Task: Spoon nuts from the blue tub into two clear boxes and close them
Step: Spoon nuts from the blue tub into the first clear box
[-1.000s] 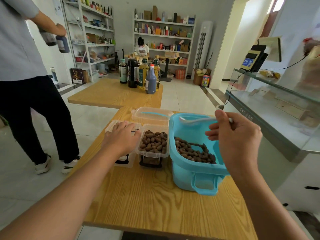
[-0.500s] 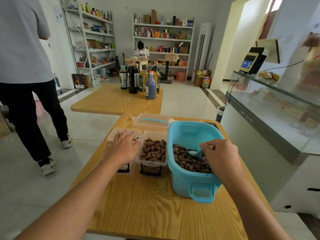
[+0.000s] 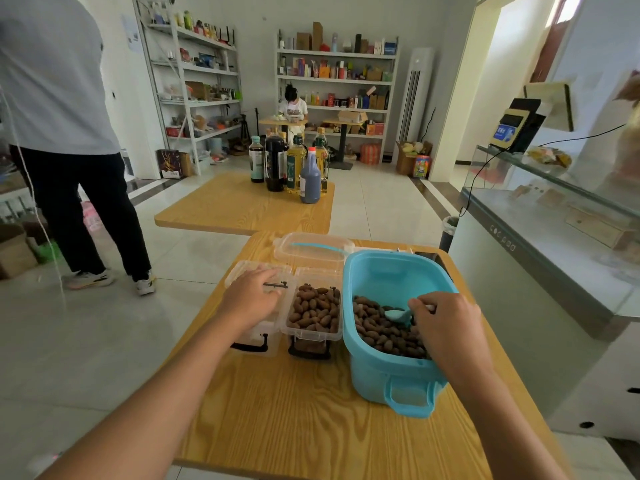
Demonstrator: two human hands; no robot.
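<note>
A blue tub [image 3: 388, 372] of brown nuts [image 3: 381, 332] stands at the right of the wooden table [image 3: 311, 420]. My right hand [image 3: 446, 323] is down inside it, pinching a light blue spoon [image 3: 398, 315] whose bowl lies on the nuts. Left of the tub stands a clear box [image 3: 313, 311] heaped with nuts, lid off. Beside that is a second clear box [image 3: 258, 306]; my left hand [image 3: 251, 297] rests flat on top of it and hides what is inside.
A clear lid [image 3: 313, 245] lies at the table's far edge. Beyond is a second wooden table [image 3: 225, 209] with several bottles [image 3: 289, 164]. A person [image 3: 65, 133] stands on the floor at left. A glass counter [image 3: 554, 244] runs along the right.
My right hand came down from above the tub with the spoon and put its bowl into the nuts. My left hand stayed on the left box. The person at left stepped further left.
</note>
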